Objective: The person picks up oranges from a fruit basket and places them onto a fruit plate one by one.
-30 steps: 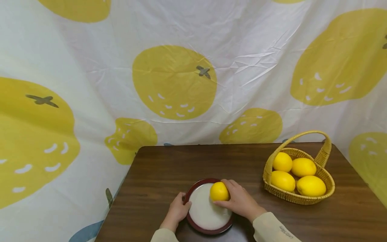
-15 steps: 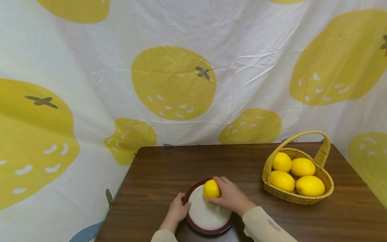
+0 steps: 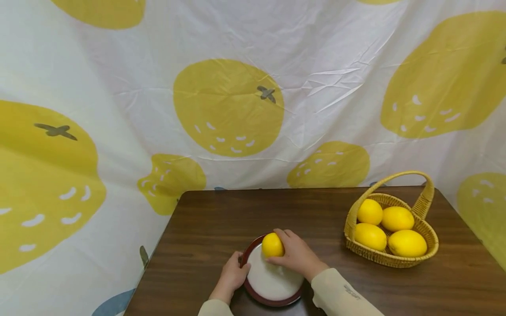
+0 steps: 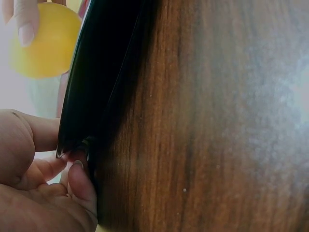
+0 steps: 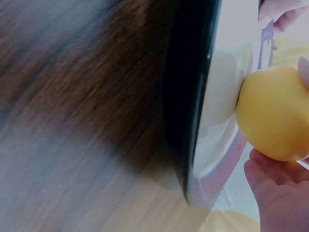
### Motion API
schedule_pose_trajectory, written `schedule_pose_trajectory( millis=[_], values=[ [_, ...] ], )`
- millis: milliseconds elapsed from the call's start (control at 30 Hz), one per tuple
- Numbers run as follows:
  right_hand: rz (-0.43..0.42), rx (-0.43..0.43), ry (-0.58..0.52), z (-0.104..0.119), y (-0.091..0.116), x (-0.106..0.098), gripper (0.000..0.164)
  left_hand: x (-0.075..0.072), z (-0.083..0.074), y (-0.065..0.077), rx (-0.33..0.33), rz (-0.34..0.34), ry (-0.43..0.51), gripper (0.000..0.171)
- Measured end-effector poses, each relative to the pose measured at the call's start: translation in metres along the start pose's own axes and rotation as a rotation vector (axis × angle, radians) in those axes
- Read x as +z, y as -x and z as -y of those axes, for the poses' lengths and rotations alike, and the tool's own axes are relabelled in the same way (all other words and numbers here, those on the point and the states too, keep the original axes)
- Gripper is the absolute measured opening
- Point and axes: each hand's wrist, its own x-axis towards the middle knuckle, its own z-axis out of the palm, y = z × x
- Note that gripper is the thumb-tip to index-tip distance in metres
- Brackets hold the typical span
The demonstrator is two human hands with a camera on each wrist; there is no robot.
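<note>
A white plate (image 3: 272, 281) with a dark red rim is at the front middle of the table. My left hand (image 3: 232, 274) grips its left rim, thumb on top and fingers beneath; the left wrist view shows its dark underside (image 4: 99, 72) tilted up beside those fingers. Over the plate's far left part, a yellow lemon (image 3: 272, 245) is held by my right hand (image 3: 297, 256), with fingers on the far side and thumb on the near side. From the right wrist, the lemon (image 5: 273, 116) appears right at the plate's white surface (image 5: 224, 87).
To the right stands a wicker basket (image 3: 395, 261) with a tall handle, holding several lemons (image 3: 407, 243). The dark wood table (image 3: 253, 210) ends at a white cloth (image 3: 324, 114) printed with large yellow fruit.
My right hand has carried the lemon leftward and slightly away, from the plate's right part to its far left part. My left hand and the plate have stayed in place.
</note>
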Motion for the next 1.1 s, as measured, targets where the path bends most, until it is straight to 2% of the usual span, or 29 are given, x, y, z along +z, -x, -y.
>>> schedule_pose_trajectory(
  millis=[600,1100],
  values=[
    [0.031,-0.013,-0.04,0.011,-0.009,0.011,0.085,-0.001,-0.002,0.002,-0.002,0.012,-0.005,0.034],
    [0.047,0.04,-0.092,0.014,-0.01,0.017,0.086,-0.003,-0.002,0.003,0.008,0.018,0.005,0.032]
  ],
)
